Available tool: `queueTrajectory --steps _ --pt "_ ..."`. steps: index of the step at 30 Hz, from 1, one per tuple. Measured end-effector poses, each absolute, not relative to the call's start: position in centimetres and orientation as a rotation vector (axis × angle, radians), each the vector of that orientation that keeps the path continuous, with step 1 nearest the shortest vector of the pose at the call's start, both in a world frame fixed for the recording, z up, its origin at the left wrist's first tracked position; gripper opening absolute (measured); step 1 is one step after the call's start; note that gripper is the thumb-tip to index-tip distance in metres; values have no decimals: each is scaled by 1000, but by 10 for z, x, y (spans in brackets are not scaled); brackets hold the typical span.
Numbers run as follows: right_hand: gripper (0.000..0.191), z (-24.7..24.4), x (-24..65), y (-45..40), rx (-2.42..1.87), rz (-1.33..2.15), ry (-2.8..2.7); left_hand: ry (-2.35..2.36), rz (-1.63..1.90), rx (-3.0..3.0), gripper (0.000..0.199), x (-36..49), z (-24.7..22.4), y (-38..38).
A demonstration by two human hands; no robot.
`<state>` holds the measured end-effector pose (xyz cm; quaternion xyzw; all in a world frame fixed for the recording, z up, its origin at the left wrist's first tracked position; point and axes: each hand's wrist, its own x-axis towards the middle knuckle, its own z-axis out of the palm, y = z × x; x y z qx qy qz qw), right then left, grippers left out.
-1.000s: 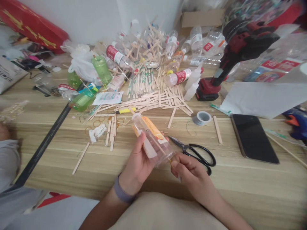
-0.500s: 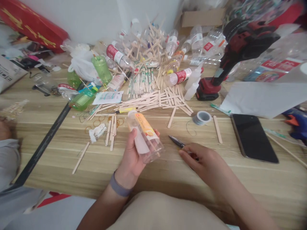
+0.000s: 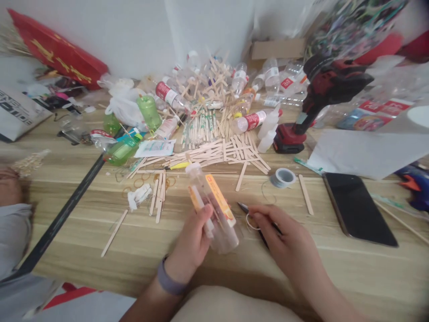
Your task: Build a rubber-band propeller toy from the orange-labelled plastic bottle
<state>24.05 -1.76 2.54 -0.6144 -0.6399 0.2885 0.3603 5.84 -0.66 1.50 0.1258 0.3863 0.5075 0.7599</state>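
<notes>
A clear plastic bottle (image 3: 219, 223) with an orange and white label leans in my left hand (image 3: 192, 235), its white cap pointing away from me. The fingers wrap round its lower half. My right hand (image 3: 281, 228) pinches a small pale ring (image 3: 251, 222) between thumb and fingertips. Under that hand lies a dark pointed tool (image 3: 243, 207), mostly covered, so whether the fingers also touch it is hidden. A grey tape roll (image 3: 283, 178) and a wooden stick (image 3: 305, 194) lie beyond my right hand.
Many wooden sticks (image 3: 208, 154) and plastic bottles crowd the table's back. A red and black drill (image 3: 290, 137) stands at the right, behind a phone (image 3: 360, 208). Rubber bands and white tissue (image 3: 139, 196) lie left. Another person's hand (image 3: 9, 185) rests at the left edge.
The bottle has turned in my left hand and come slightly lower and right. A pale ring now shows in my right fingers, and the pointed tool sits lower under that hand. The view has tilted up.
</notes>
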Motion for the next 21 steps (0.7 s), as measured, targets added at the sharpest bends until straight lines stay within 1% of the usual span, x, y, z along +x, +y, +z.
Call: queueTrajectory --steps 3,7,11,13,17,21 --pt "28 27 249 3 -1596 785 -1474 826 1057 474 34 59 20 -10" --pt "42 32 249 34 -1410 896 -1429 767 930 625 42 63 29 -12" --pt "50 43 240 57 -1159 929 -1547 746 878 632 38 67 33 -13" --pt "44 49 237 63 -1090 986 -1569 742 873 617 37 68 34 -13" --pt "22 58 235 68 -1158 1003 -1550 720 833 631 43 66 35 -13" --pt "18 58 238 68 -1209 869 -1608 743 789 668 48 63 34 -13"
